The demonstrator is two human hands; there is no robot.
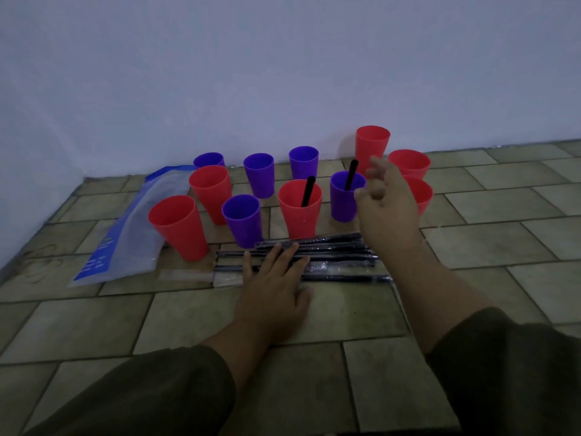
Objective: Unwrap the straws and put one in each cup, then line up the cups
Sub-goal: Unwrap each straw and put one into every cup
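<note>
Several red and purple cups stand on the tiled floor near the wall. A black straw stands in a red cup (300,209) and another in a purple cup (345,196). Several wrapped black straws (339,258) lie in a bundle in front of the cups. My left hand (273,284) rests flat on the left part of that bundle, fingers straight. My right hand (388,199) hovers above the floor just right of the purple cup with the straw, fingers loosely spread and holding nothing. It partly hides a red cup (423,195) behind it.
A clear and blue plastic bag (125,243) lies at the left beside a tilted red cup (177,226). Empty clear wrappers (188,275) lie left of the straws. The white wall (283,73) stands right behind the cups.
</note>
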